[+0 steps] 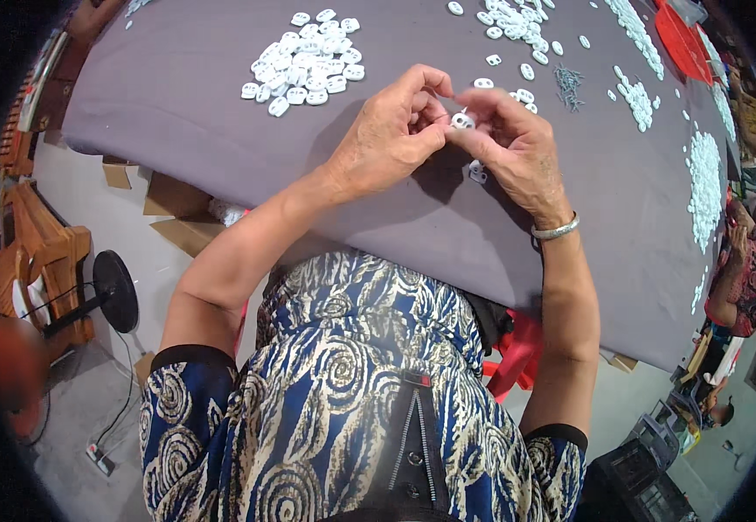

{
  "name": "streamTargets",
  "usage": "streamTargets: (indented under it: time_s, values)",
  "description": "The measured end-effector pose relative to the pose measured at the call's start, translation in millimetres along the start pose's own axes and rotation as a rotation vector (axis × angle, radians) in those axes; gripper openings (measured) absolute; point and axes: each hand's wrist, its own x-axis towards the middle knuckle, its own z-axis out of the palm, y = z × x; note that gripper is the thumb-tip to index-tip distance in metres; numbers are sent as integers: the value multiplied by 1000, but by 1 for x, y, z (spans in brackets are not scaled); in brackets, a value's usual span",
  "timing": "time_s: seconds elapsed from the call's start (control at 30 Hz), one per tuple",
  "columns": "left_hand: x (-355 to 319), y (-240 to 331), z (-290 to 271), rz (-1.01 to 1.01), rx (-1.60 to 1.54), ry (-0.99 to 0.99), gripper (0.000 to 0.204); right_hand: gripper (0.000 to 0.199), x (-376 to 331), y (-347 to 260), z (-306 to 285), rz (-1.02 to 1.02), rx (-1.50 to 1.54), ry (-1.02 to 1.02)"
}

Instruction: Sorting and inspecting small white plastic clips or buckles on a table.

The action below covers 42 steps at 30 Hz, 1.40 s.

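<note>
Head view, big table under a smooth grey cloth [178, 96], concrete floor, wooden chair [43, 252] off left, heaps of glossy white oval plastic pieces [306, 63], thin metal pins [568, 85], left hand [392, 130] and right hand [510, 143] both pinching one small white piece [461, 120] just above the cloth

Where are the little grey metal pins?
In the head view, the small heap of grey pins lies on the grey cloth-covered table, up and to the right of the right hand, between two scatterings of white plastic pieces.

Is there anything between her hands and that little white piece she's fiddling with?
Nothing visible does. The left hand and right hand both pinch the small white plastic piece directly, above the grey cloth.
</note>
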Motion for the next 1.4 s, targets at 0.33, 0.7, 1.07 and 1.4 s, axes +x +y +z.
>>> streamTargets:
  time_s: [0.33, 0.7, 1.07, 1.4]
  values:
    - [-2, 3, -2, -71, -31, -48, 31, 39, 0, 1, -5, -347, -583, -27]
    - [-3, 9, -2, -39, 97, -81, 27, 28, 0, 5, -5, -364, -564, -116]
    - [-2, 12, -4, -99, 5, -94, 28, 25, -2, 4, -2, -367, -556, -136]
    - [-4, 5, 0, -106, -125, -84, 29, 29, -3, 1, 3, -449, -709, -97]
